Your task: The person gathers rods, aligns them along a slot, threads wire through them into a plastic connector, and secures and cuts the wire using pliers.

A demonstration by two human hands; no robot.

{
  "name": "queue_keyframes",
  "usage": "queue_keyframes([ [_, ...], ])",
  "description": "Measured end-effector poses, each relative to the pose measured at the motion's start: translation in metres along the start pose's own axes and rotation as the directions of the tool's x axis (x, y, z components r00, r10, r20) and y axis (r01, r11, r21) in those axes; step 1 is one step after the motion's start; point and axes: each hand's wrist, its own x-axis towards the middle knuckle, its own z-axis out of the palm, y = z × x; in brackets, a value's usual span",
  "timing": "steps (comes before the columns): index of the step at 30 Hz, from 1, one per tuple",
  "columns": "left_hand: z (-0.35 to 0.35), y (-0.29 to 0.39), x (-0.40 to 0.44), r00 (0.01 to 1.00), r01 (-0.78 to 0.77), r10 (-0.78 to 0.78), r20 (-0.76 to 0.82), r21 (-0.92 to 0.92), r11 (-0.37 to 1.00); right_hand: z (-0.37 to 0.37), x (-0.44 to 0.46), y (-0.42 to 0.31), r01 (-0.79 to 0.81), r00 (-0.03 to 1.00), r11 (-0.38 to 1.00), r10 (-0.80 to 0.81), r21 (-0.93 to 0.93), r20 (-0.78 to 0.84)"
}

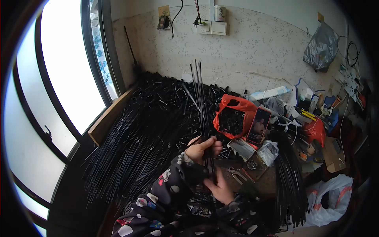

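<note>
A small bundle of long, thin black rods (202,106) stands nearly upright in front of me, its tips fanning slightly apart at the top. My left hand (200,150) is closed around the bundle at mid-length, fingers curled. Lower down, my right hand (221,190) is closed on the bottom part of the same rods; its fingertips are partly hidden behind them. A large pile of similar black rods (126,154) lies to the left. Behind the hands is a heap of short black tubular pieces (166,93).
Right of the bundle sit an open red plastic bag (241,104) with small black parts, a propped phone (259,125) and pliers (237,175). More black rods (290,185) hang at the right, beside a white bag (331,201). A wooden board (112,114) edges the left pile.
</note>
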Motion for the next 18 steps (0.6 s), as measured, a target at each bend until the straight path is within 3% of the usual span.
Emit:
queue_keyframes([
  [1, 0.002, 0.004, 0.000, 1.000, -0.002, 0.002, 0.003, -0.002, 1.000, -0.002, -0.003, -0.002, 0.002, 1.000, 1.000, -0.002, -0.004, 0.001],
  [2, 0.003, 0.010, -0.002, 0.997, -0.033, 0.040, 0.072, -0.094, 0.995, -0.007, -0.008, -0.007, -0.244, 0.968, 0.951, 0.225, 0.191, 0.114],
  [3, 0.005, 0.016, -0.005, 0.988, -0.055, 0.081, 0.135, -0.187, 0.981, -0.011, -0.012, -0.015, -0.485, 0.872, 0.805, 0.413, 0.343, 0.263],
  [4, 0.006, 0.018, -0.008, 0.974, -0.067, 0.124, 0.190, -0.280, 0.958, -0.014, -0.016, -0.019, -0.692, 0.721, 0.574, 0.539, 0.438, 0.434],
  [5, 0.003, 0.013, -0.007, 0.976, -0.060, 0.116, 0.187, -0.282, 0.958, -0.013, -0.016, -0.022, -0.697, 0.717, 0.567, 0.546, 0.438, 0.433],
  [8, -0.010, 0.001, -0.002, 0.981, 0.076, -0.036, 0.190, -0.207, 0.975, -0.009, -0.002, -0.028, -0.558, 0.830, 0.779, 0.521, 0.288, 0.198],
  [9, -0.012, 0.000, -0.002, 0.981, 0.079, -0.040, 0.188, -0.208, 0.975, -0.007, -0.005, -0.023, -0.561, 0.828, 0.776, 0.525, 0.288, 0.199],
  [12, -0.012, 0.012, -0.009, 0.989, -0.136, 0.142, 0.037, -0.119, 0.983, 0.002, -0.021, 0.003, -0.472, 0.871, 0.778, 0.339, 0.414, 0.356],
  [13, -0.016, 0.014, -0.009, 0.990, -0.134, 0.139, 0.029, -0.125, 0.983, 0.001, -0.024, 0.004, -0.480, 0.866, 0.774, 0.345, 0.412, 0.362],
  [16, -0.026, 0.019, -0.014, 0.964, 0.101, -0.005, 0.266, -0.349, 0.932, -0.005, -0.023, -0.011, -0.654, 0.742, 0.557, 0.602, 0.512, 0.295],
  [18, -0.021, 0.012, -0.015, 0.983, 0.048, 0.005, 0.182, -0.285, 0.957, -0.004, -0.023, -0.007, -0.634, 0.770, 0.619, 0.556, 0.463, 0.312],
])
